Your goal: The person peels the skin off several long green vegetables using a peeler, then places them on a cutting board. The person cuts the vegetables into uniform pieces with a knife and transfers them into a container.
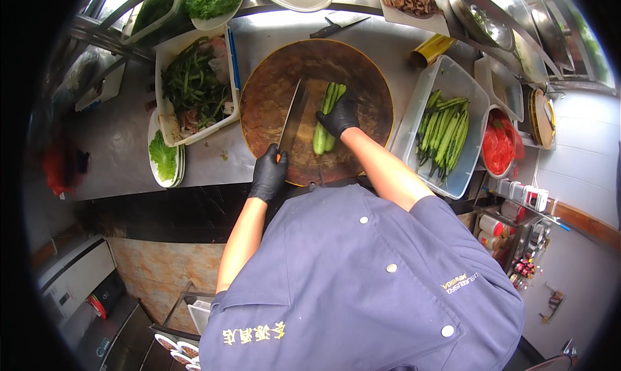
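Note:
A round wooden chopping block (373,94) with a yellow rim lies before me. My left hand (269,173), in a black glove, grips the handle of a cleaver (292,123) whose blade lies over the left part of the block, beside the cucumbers. On the block's middle are several pieces of green cucumber (320,139), side by side. My right hand (340,115), also gloved in black, is closed around their middle. Part of the pieces is hidden under its fingers.
Left of the block stands a white bin (162,114) of peelings; right, a clear plastic tub (465,177) with green strips. A knife (326,31) and yellow tin (433,49) lie behind. Stacked plates (167,179) with lettuce are at the left, and a bowl with red plastic (498,148) at the right.

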`<control>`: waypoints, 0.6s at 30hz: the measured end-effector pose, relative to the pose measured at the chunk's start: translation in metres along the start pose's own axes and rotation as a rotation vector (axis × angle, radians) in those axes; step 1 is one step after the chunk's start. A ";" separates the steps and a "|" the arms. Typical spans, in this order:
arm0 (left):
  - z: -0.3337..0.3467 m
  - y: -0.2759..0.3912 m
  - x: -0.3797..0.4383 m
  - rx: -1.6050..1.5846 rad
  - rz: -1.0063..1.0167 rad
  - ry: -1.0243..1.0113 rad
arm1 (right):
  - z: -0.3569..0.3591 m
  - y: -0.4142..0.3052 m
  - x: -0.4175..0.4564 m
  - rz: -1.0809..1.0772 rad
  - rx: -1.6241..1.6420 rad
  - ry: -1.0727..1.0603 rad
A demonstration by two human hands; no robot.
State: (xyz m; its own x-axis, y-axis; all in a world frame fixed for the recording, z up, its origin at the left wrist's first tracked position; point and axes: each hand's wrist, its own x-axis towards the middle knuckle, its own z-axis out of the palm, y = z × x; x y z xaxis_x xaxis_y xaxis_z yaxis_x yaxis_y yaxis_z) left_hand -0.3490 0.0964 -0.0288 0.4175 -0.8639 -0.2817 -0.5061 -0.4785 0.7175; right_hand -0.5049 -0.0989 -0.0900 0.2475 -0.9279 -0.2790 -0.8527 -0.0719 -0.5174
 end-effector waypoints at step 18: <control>-0.017 -0.015 -0.014 -0.034 -0.070 0.080 | -0.040 -0.038 0.024 -1.090 -0.737 -0.341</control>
State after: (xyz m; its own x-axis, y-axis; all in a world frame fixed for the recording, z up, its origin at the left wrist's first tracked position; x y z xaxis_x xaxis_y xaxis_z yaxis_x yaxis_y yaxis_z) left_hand -0.3343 0.1185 -0.0246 0.5108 -0.8124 -0.2813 -0.4484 -0.5309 0.7191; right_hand -0.4846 -0.1336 -0.0443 0.9572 -0.1466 -0.2497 -0.1720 -0.9816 -0.0829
